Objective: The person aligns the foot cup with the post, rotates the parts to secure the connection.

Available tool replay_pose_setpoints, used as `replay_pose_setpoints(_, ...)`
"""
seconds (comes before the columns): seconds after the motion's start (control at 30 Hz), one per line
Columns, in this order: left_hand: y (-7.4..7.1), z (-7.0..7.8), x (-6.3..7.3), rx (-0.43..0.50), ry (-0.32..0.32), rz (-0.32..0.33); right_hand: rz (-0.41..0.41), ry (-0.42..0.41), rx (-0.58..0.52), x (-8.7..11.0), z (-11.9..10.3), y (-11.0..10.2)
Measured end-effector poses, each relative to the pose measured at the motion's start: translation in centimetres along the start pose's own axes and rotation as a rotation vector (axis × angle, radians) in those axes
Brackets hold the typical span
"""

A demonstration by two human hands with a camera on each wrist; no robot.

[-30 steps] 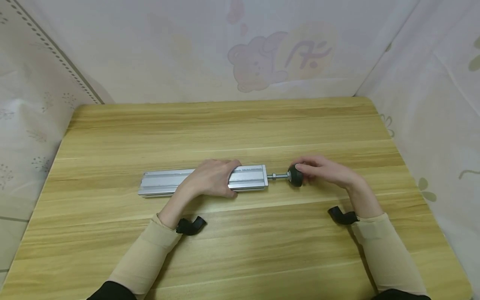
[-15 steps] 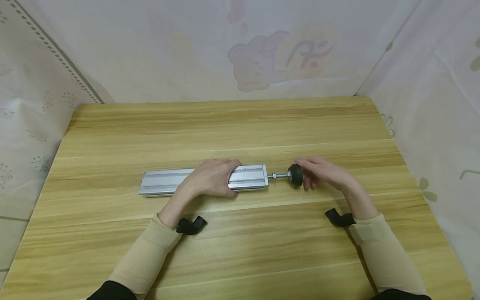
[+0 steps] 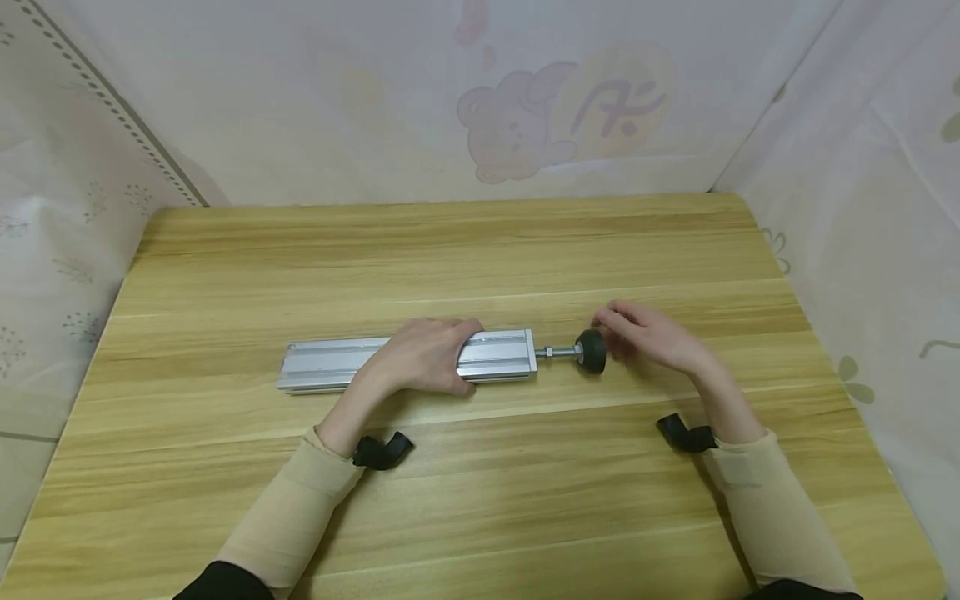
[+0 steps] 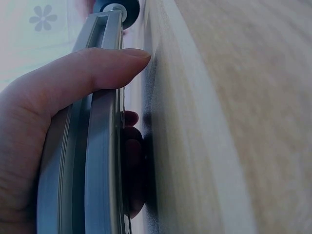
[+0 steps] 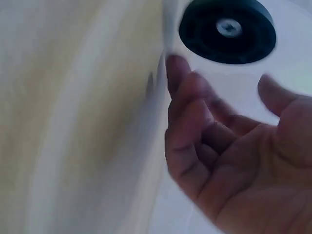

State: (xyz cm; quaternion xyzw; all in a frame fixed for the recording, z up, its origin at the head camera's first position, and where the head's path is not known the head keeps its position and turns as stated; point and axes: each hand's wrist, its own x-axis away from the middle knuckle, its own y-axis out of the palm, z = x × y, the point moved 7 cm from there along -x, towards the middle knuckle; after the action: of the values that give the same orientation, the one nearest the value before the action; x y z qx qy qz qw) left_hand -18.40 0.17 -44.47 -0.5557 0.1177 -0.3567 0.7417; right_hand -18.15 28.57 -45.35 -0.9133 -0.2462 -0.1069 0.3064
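Note:
A silver aluminium profile point(image 3: 498, 354) lies lengthwise across the wooden table, held by my left hand point(image 3: 426, 357) from above. In the left wrist view the thumb point(image 4: 105, 68) crosses one grooved side and other fingers show along the far edge. From the profile's right end plate sticks a threaded rod point(image 3: 562, 352) with a nut, ending in a black levelling foot point(image 3: 592, 352). Just right of that foot is my right hand point(image 3: 656, 340), holding nothing. The right wrist view shows its fingers loosely bent, thumb apart, and a screw head point(image 5: 229, 28) in the foot's underside.
The wooden table point(image 3: 480, 500) has patterned pale cloth point(image 3: 300, 100) behind it and at both sides. Black curved mounts point(image 3: 382, 451) project from both wrists, over beige sleeves point(image 3: 292, 508).
My right hand was touching the black levelling foot with thumb and fingers; it has come off to the right and slightly away from me. Left hand and profile stay put.

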Motion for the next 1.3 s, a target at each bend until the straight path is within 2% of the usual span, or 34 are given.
replay_pose_setpoints(0.07,0.0,0.0,0.0,0.001,0.003,0.003,0.059,-0.072,0.061,0.4,-0.6,-0.7)
replay_pose_setpoints(0.13,0.0,0.0,0.0,0.002,0.007,0.006,0.078,-0.16,0.095,0.8,-1.4,-1.0)
replay_pose_setpoints(0.3,0.0,-0.1,0.0,-0.002,0.009,0.013,0.031,-0.371,0.196,1.4,-2.9,-0.5)
replay_pose_setpoints(0.4,-0.1,-0.1,0.1,-0.001,0.006,0.013,0.009,-0.416,0.264,1.2,-3.1,0.1)
replay_pose_setpoints(0.57,0.0,-0.1,0.1,-0.005,0.004,0.008,-0.015,-0.388,0.302,0.7,-2.6,0.9)
replay_pose_setpoints(0.67,0.0,-0.1,0.0,-0.007,0.006,0.005,-0.019,-0.357,0.279,0.6,-2.3,1.0)
replay_pose_setpoints(0.8,0.0,-0.1,-0.1,-0.008,0.005,-0.002,-0.052,-0.3,0.202,0.5,-1.7,0.8)
replay_pose_setpoints(1.1,0.0,0.0,0.0,-0.009,0.012,0.008,-0.188,-0.202,0.023,0.5,-0.3,0.8)
replay_pose_setpoints(1.3,0.0,0.1,0.0,-0.011,0.016,0.014,-0.243,-0.095,-0.074,0.5,0.3,1.0)
